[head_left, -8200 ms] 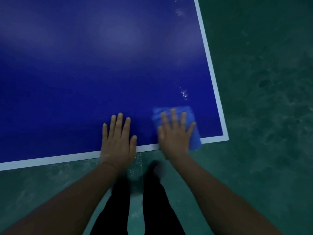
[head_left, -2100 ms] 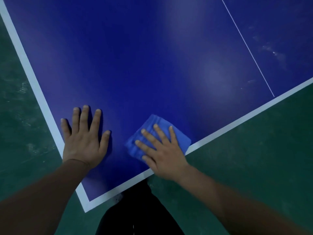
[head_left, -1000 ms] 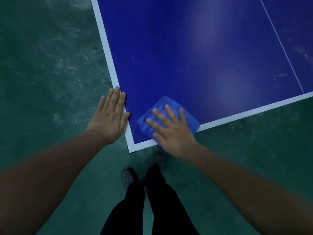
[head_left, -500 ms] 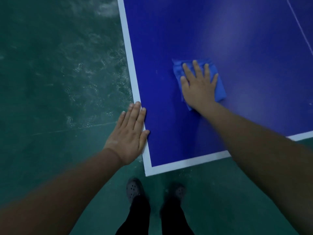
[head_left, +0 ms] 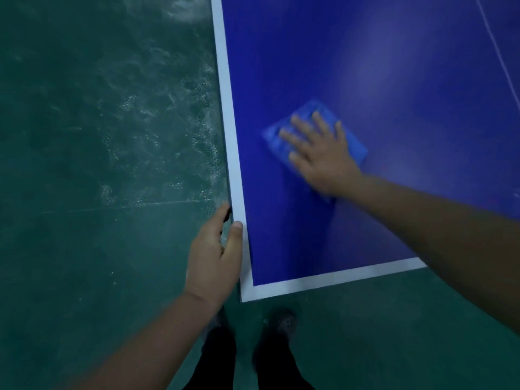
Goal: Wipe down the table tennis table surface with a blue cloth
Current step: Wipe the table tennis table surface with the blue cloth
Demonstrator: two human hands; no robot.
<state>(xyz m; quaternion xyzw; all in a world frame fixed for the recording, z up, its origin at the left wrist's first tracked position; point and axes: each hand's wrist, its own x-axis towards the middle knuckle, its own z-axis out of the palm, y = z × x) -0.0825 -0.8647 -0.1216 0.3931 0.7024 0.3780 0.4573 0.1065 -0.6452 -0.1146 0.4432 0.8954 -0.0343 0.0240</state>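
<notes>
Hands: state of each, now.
Left hand: grips the table edge, thumb on top, fingers curled under.
Right hand: open, fingers straight, pressing the cloth flat on the table.

Dk blue table (head_left: pixel 365 66) w/ white edge; lighter blue cloth (head_left: pixel 354 144); mottled green floor (head_left: pixel 98 122); black trousers (head_left: pixel 219 361).

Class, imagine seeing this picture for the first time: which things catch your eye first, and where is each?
The deep blue table tennis table with white border lines fills the upper right. On it, the right hand presses flat on a folded blue cloth, blurred. At the table's left edge near the corner, the left hand grips the rim above the dark green floor.
</notes>
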